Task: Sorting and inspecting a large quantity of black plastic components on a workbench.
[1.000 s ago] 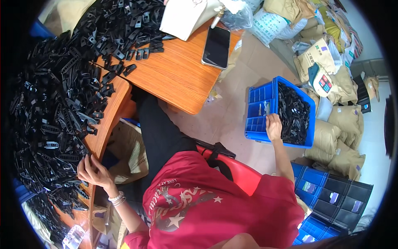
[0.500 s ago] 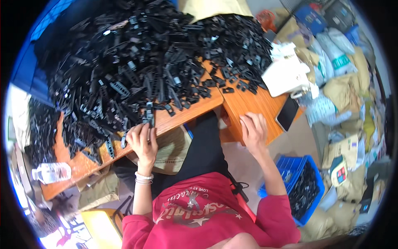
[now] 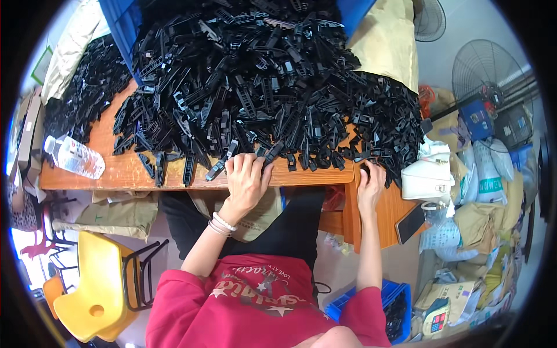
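Note:
A big heap of black plastic parts (image 3: pixel 249 93), many of them long and slatted, covers the wooden table (image 3: pixel 122 178). My left hand (image 3: pixel 246 180) is at the table's front edge with its fingers curled down; a long black plastic part (image 3: pixel 274 152) shows at the fingertips and seems held there. Further right, my right hand (image 3: pixel 371 182) reaches to the edge of a pile of smaller black plastic pieces (image 3: pixel 386 116). Its thumb and fingers are bent together at the pieces; what lies between them is too small to make out.
A clear bottle (image 3: pixel 78 156) lies on the table at the left. To the right are a white handbag (image 3: pixel 428 178) and a phone (image 3: pixel 411 224). A blue crate (image 3: pixel 406 301) of black parts stands below on the right, a yellow chair (image 3: pixel 96 284) at lower left.
The view has turned and shifted. My right hand has gone forward from above the bare tabletop to the small pieces, its fingers closing. My left hand stays by the heap's front edge.

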The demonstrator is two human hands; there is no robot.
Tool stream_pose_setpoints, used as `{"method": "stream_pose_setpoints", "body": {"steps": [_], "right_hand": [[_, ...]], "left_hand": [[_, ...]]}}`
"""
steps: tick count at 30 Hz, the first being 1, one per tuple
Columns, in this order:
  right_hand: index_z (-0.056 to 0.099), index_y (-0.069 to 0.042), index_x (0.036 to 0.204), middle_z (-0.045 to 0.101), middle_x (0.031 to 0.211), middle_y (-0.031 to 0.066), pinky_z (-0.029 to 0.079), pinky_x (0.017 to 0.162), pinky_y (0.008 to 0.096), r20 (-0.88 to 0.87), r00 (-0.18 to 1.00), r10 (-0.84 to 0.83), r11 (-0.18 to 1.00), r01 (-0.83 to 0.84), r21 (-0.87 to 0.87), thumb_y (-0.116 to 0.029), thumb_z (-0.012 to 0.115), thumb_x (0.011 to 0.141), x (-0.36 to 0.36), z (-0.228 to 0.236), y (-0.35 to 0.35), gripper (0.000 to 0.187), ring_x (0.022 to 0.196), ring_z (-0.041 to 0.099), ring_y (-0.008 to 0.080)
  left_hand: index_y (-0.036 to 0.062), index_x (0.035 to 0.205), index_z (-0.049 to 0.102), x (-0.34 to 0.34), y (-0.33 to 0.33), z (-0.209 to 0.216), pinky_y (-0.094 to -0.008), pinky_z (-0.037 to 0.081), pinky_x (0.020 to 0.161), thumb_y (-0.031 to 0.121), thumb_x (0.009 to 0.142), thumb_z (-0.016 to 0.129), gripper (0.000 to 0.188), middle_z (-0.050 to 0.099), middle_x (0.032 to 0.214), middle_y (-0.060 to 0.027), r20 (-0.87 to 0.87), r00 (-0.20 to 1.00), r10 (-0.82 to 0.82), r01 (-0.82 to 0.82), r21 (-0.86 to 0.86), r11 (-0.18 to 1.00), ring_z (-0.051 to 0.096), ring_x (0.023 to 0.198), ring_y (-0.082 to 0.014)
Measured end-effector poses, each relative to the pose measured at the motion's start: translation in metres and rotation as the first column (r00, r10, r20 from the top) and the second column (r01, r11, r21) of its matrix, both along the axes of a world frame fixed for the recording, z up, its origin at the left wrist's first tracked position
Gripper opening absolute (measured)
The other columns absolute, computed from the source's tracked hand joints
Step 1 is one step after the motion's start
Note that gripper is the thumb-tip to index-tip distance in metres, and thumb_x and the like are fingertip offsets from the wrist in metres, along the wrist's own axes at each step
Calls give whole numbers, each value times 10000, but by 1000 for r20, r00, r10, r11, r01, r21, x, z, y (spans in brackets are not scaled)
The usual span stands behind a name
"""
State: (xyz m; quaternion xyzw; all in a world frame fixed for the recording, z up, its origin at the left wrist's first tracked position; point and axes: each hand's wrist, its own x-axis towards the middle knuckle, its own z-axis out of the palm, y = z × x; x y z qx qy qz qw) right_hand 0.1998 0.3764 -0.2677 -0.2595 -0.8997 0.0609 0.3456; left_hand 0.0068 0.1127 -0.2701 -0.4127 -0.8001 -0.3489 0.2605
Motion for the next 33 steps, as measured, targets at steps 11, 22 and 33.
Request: {"method": "stream_pose_setpoints", "body": {"steps": [11,22,33], "right_hand": [[581,-11,1168,545,725,10,397,538,203,-381,925,7,418,-349,-839,-140,460,1016,-55,14,-138,234,599,482,59],[643,48,1074,552,892,122,465,710,361,-28,954,300,914,-296,-279,-28,691,826,-72,12,-127,264,801,561,275],[674,55,1077,575,762,94,427,572,269,-213,915,341,715,-400,-574,-14,749,777,-59,20,-141,317,636,551,144]], "left_hand": [[33,820,568,-3,-4,-5,-429,376,783,129,745,767,234,564,897,-91,-69,979,-193,195,25,980,538,893,-283],[8,996,574,-5,-6,-2,-430,414,887,86,758,677,271,551,1038,-128,32,930,-367,368,-33,929,524,1011,-296],[-8,1063,603,-3,-4,1,-416,470,901,31,733,716,350,608,1084,-130,80,906,-415,415,16,909,584,1040,-303]]}}
